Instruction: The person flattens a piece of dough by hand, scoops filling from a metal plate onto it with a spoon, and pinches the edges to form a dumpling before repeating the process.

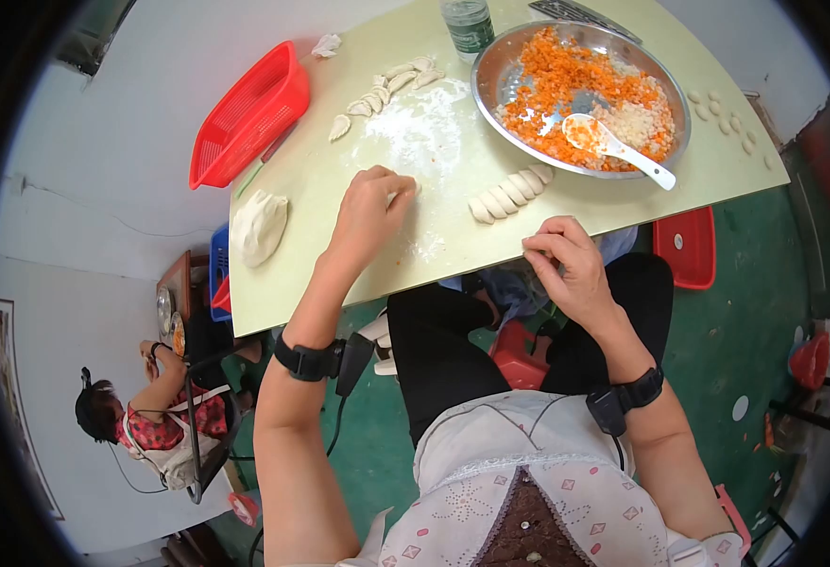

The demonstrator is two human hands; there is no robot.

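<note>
My left hand (372,215) is closed over the floured part of the table, fingers curled down. A bit of something pale shows at its fingertips, too small to name. My right hand (573,269) hovers at the table's front edge with its fingers curled in and nothing visible in them. Just beyond it lies a row of cut dough pieces (509,195). Loose flour (422,128) is spread ahead of my left hand. Several folded dumplings (377,98) line up behind the flour. On the left sits a big lump of dough (264,229).
A steel basin (487,106) holds orange and pale chopped filling, with a white spoon (618,146) in it. A bottle (469,30), a red basket (254,113) and small dough pieces (719,109) share the table (339,255). Another person (160,416) sits at the left.
</note>
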